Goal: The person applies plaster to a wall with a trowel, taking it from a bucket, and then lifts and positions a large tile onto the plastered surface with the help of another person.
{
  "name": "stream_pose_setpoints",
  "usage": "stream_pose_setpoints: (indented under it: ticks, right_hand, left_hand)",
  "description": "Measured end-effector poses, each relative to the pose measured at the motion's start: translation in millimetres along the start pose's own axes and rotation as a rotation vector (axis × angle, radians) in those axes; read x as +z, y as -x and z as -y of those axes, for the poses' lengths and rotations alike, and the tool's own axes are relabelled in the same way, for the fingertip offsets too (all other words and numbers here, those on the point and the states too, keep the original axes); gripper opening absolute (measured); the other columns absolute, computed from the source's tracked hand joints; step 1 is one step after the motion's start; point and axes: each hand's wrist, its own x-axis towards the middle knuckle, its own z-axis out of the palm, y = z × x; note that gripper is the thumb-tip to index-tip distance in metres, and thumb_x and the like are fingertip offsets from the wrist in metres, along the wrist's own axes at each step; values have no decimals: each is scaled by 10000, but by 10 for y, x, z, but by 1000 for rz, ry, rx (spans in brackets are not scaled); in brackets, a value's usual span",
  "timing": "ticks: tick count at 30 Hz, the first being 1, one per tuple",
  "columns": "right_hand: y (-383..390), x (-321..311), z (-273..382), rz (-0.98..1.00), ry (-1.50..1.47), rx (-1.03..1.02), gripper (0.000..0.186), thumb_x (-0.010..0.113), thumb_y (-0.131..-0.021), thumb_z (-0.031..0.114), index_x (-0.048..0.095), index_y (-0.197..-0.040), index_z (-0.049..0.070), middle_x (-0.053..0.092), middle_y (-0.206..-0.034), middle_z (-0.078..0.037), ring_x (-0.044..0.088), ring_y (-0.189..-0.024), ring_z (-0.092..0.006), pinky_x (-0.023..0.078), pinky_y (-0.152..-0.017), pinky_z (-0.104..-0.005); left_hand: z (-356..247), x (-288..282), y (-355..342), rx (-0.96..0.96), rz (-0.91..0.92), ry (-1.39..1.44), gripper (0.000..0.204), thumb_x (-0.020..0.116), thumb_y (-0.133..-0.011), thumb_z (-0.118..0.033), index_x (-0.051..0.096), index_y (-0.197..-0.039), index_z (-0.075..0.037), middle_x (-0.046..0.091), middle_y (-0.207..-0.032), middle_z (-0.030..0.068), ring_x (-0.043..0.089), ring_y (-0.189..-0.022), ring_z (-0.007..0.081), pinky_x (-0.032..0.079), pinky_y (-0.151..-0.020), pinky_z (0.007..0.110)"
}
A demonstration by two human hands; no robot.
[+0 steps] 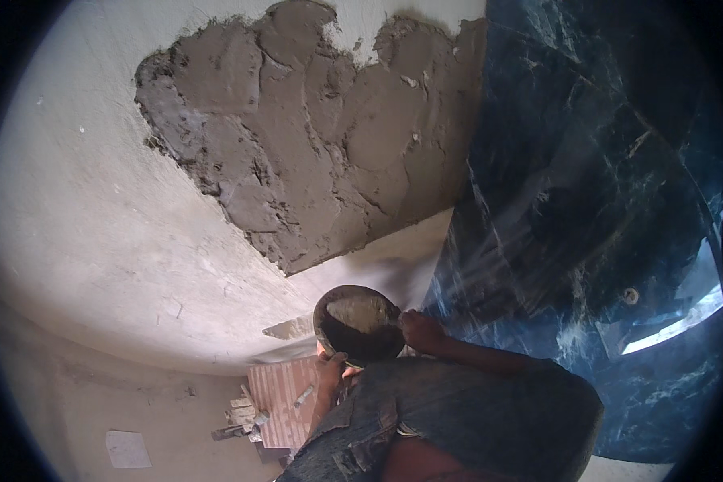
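Observation:
Between my two hands is a round, dark bucket (360, 325), tilted so that its inside shows, with a pale patch and dark residue in it. At its lower left rim, my left hand (330, 369) is closed on the edge. My right hand (422, 331) grips the rim on the right side. A pointed, mortar-smeared trowel blade (291, 328) sticks out to the left from behind the bucket; its handle is hidden, so what holds it I cannot tell. Beyond, wet grey mortar (321, 136) lies in thick, uneven strokes on the pale wall (96, 185).
Dark blue marbled panels (554, 185) cover the right side, bordering the mortar. Lower left stands a reddish striped surface (285, 394) with a small tube-like item (304, 395) on it and assorted pieces (243, 418) beside it. A pale square sheet (128, 449) lies further left.

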Motion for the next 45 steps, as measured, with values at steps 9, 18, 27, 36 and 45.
stream_pose_setpoints:
  ticks: [9, 18, 27, 36, 45]
  right_hand:
    - [-766, -1280, -118, -227, -491, 127, 537, 667, -829, 254, 516, -1249, -45, 610, -1130, -271, 616, -1031, -397, 488, -878, -431]
    - [-1923, -3084, -86, -965, -129, -65, 430, 637, -895, 295, 518, -1206, 24, 633, -916, -258, 625, -830, -432, 511, -679, -455]
    - [-2317, -3456, -691, -966, 92, 166, 520, 586, -905, 371, 500, -1218, -36, 635, -917, -296, 619, -857, -471, 509, -742, -513]
    - [-2486, -3230, -917, -947, -195, 264, 514, 571, -918, 388, 552, -1193, -45, 661, -900, -244, 657, -797, -401, 527, -705, -467]
    - [-2057, -2925, -297, -745, -933, 215, 319, 562, -945, 359, 511, -1024, 53, 512, -647, -26, 502, -474, -136, 433, -417, -308]
  left_hand:
    - [-231, 167, 116, -61, -22, -38, 229, 626, -729, 1, 612, -952, 55, 670, -849, 117, 648, -685, 194, 524, -640, 308]
    - [-164, 91, 5, -98, -77, -224, 202, 645, -737, -31, 625, -929, 29, 643, -818, 76, 574, -631, 145, 437, -580, 268]
    - [-128, 101, -76, -86, -112, -116, 220, 652, -729, 5, 607, -941, 45, 665, -855, 129, 634, -687, 198, 496, -607, 315]
    - [-281, 180, 3, -78, -64, -124, 250, 638, -742, 1, 608, -979, 74, 670, -884, 146, 647, -709, 212, 503, -644, 310]
    - [-262, 132, 72, -94, -68, -173, 175, 675, -734, -30, 646, -901, 12, 638, -776, 38, 534, -589, 118, 411, -538, 285]
